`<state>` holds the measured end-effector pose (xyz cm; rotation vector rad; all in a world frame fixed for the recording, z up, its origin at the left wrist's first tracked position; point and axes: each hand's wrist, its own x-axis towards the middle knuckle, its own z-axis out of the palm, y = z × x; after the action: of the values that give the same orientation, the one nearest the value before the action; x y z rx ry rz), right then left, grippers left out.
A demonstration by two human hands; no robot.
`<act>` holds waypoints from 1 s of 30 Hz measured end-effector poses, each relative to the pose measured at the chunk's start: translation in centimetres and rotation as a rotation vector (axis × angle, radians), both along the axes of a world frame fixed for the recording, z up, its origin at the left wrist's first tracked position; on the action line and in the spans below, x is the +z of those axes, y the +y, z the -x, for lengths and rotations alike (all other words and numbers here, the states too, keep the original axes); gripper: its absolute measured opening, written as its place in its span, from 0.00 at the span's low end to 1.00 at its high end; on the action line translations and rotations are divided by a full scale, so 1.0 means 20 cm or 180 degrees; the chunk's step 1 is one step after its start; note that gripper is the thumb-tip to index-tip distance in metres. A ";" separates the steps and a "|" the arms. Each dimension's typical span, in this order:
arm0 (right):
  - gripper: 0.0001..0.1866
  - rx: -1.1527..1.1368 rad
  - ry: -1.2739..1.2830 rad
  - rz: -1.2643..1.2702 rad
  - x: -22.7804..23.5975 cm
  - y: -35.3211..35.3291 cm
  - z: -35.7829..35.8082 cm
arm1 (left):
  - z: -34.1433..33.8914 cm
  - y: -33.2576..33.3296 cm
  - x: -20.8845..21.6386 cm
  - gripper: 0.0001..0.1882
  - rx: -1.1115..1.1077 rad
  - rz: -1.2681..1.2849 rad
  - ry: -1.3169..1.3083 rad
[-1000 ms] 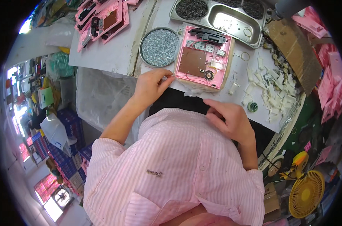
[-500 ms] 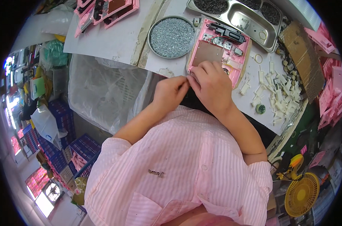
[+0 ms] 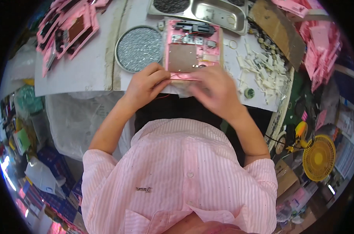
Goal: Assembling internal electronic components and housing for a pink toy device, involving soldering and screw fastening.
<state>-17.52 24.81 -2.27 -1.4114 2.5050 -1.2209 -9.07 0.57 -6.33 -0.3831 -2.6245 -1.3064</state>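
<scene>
A shallow pink plastic housing (image 3: 170, 36) lies on the table before me, with a brown board (image 3: 182, 58) and a black part (image 3: 194, 28) across its far end. Thin red wire (image 3: 181, 75) runs along its near edge, and a loose stretch hangs below my left hand. My left hand (image 3: 146, 85) is closed at the near left corner, thumb and forefinger pinched on the red wire. At the near right corner is my right hand (image 3: 218, 91), smeared by motion, its fingers over the edge. Whether it holds anything does not show.
Left of the housing stands a round tin of small silvery screws (image 3: 140, 48). Behind is a metal tray (image 3: 216, 15) with dark small parts. White plastic pieces (image 3: 264, 72) and a green spool (image 3: 249, 93) lie right, beside a cardboard strip (image 3: 278, 29). Pink housings (image 3: 73, 29) pile far left.
My hands, together at the housing's near left corner before, are now apart: the right has moved right along the near edge. Red wire now shows between them. The whole view has shifted.
</scene>
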 end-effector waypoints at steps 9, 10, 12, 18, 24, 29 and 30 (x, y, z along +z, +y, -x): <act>0.10 -0.1651 0.0444 -0.1545 -0.05 0.41 0.40 | 0.06 -0.04 0.11 0.07 -0.0316 0.0372 -0.0628; 0.11 -0.1698 0.0559 -0.1753 -0.07 0.39 0.42 | 0.07 -0.04 0.11 0.08 -0.0355 0.0390 -0.0637; 0.12 -0.1570 0.0512 -0.2067 -0.10 0.37 0.47 | 0.07 -0.05 0.12 0.08 -0.0393 0.0417 -0.0689; 0.10 -0.1135 0.0624 -0.1598 -0.08 0.38 0.53 | 0.11 -0.05 0.24 0.12 -0.0456 0.0506 -0.1013; 0.10 -0.1168 -0.0003 -0.0741 -0.03 0.40 0.53 | 0.37 0.09 0.29 0.20 -0.0500 0.1087 0.0319; 0.16 -0.1536 -0.1905 0.0002 0.05 0.49 0.48 | 0.42 0.09 0.19 0.25 -0.0727 0.2085 0.0463; 0.17 -0.1557 -0.2133 0.0003 0.06 0.53 0.48 | 0.42 0.09 0.19 0.25 -0.0714 0.2036 0.0518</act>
<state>-27.02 35.35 -1.06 -0.2711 2.3734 -1.4364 -17.47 2.31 -2.62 -0.8506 -2.8521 -0.4108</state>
